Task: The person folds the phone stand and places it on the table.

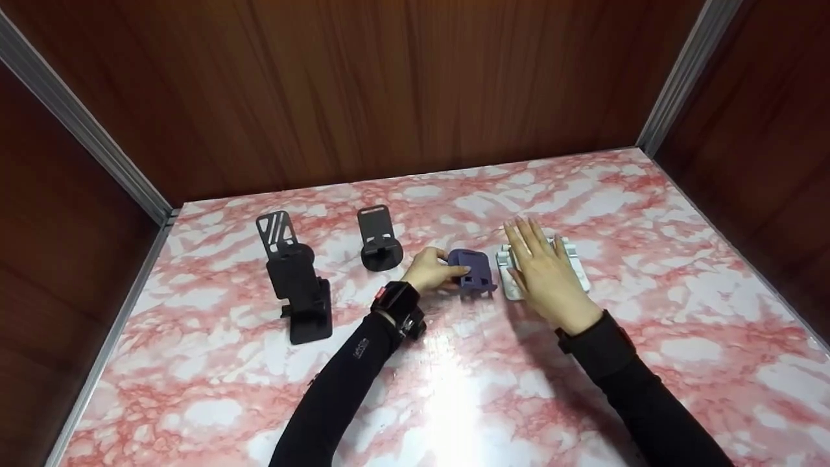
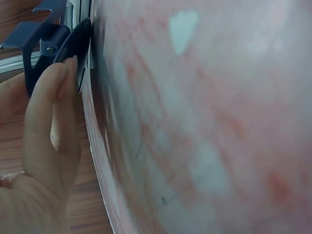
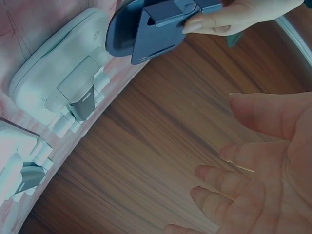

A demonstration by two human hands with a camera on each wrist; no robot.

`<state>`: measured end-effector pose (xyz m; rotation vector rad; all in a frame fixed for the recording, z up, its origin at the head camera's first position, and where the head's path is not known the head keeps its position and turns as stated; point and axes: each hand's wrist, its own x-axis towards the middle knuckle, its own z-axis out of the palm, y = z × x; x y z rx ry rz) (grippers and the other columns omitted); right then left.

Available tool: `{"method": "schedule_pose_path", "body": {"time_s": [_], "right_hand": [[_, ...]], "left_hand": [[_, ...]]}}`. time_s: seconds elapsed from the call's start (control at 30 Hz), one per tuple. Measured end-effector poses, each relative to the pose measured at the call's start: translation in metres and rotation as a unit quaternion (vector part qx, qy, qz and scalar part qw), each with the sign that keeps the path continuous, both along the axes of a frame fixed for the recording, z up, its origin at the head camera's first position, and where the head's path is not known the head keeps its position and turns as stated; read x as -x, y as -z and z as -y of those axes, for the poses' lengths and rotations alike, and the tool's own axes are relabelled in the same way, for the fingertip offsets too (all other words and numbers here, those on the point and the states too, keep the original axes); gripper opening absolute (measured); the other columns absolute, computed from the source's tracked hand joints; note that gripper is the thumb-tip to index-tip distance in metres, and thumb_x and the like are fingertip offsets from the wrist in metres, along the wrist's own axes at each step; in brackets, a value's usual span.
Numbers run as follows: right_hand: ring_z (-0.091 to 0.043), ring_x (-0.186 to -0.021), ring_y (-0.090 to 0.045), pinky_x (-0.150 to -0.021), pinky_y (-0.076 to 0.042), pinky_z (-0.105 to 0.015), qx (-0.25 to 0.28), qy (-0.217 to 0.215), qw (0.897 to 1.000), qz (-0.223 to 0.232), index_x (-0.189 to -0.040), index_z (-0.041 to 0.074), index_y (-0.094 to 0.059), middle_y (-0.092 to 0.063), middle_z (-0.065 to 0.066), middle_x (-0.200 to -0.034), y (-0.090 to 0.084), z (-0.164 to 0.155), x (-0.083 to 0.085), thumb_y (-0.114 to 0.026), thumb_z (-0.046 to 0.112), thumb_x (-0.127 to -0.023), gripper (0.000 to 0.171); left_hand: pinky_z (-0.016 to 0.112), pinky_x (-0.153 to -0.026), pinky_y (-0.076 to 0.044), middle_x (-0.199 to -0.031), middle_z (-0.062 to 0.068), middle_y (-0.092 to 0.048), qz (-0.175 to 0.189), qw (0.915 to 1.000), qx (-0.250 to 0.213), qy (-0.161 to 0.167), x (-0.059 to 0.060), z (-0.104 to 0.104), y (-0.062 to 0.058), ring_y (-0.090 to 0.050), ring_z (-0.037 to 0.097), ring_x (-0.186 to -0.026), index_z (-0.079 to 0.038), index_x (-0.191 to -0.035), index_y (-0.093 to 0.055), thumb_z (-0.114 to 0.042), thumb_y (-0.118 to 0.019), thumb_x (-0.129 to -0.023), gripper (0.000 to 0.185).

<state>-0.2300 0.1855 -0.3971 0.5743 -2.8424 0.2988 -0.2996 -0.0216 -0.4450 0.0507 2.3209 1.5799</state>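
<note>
A small purple-blue phone stand (image 1: 475,270) sits on the pink marble table (image 1: 648,272). My left hand (image 1: 432,268) grips its left side with curled fingers (image 2: 53,112); the left wrist view shows the stand's dark edge (image 2: 51,41) at my fingertips. My right hand (image 1: 546,275) hovers flat, fingers straight, over folded white stands (image 1: 577,263). The right wrist view shows my open palm (image 3: 265,161) apart from two white stands (image 3: 63,83), with the blue stand (image 3: 156,29) beside them.
Two black phone stands are upright at the left: a tall one (image 1: 295,279) and a smaller one with a round base (image 1: 379,241). Wooden walls (image 1: 389,84) with metal corner strips enclose the table on three sides.
</note>
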Motion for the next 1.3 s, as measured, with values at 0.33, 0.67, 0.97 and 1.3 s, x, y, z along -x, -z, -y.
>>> {"method": "schedule_pose_path", "body": {"time_s": [0.33, 0.67, 0.97, 1.3], "right_hand": [[-0.038, -0.142, -0.011, -0.110, -0.011, -0.065, 0.004, 0.003, 1.000, -0.001, -0.149, 0.010, -0.014, -0.012, -0.017, -0.155, 0.000, -0.001, 0.000, -0.052, 0.023, -0.093, 0.068], [-0.038, -0.142, -0.010, -0.110, -0.013, -0.065, -0.007, 0.004, 1.000, 0.000, -0.149, 0.009, -0.014, -0.012, -0.018, -0.154, 0.000, 0.001, -0.002, -0.053, 0.023, -0.093, 0.069], [-0.037, -0.142, -0.011, -0.109, -0.012, -0.066, -0.011, 0.005, 1.000, 0.007, -0.149, 0.010, -0.015, -0.011, -0.015, -0.155, 0.001, 0.003, -0.001, -0.046, 0.026, -0.096, 0.063], [-0.037, -0.142, -0.009, -0.109, -0.010, -0.067, -0.009, 0.006, 1.000, 0.018, -0.149, 0.011, -0.015, -0.010, -0.015, -0.155, 0.003, 0.003, 0.000, -0.048, 0.027, -0.095, 0.065]], "left_hand": [[0.031, -0.062, -0.059, -0.080, 0.008, -0.058, 0.028, 0.9996, -0.005, -0.004, -0.001, 0.000, -0.004, -0.064, 0.016, -0.054, 0.005, -0.098, -0.062, -0.032, -0.055, -0.091, 0.039], [0.038, -0.068, -0.058, -0.082, 0.013, -0.059, 0.027, 0.9994, 0.020, -0.001, -0.004, 0.007, -0.012, -0.069, 0.033, -0.075, 0.005, -0.107, -0.054, -0.040, -0.044, -0.096, 0.047], [0.038, -0.067, -0.058, -0.092, 0.025, -0.066, 0.015, 0.9990, 0.041, 0.006, -0.008, 0.011, -0.016, -0.069, 0.035, -0.077, 0.005, -0.105, -0.053, -0.037, -0.042, -0.096, 0.044], [0.040, -0.069, -0.058, -0.092, 0.023, -0.068, 0.001, 0.9968, 0.071, 0.036, -0.015, 0.017, -0.022, -0.069, 0.034, -0.077, 0.005, -0.107, -0.059, -0.039, -0.044, -0.096, 0.048]]}}
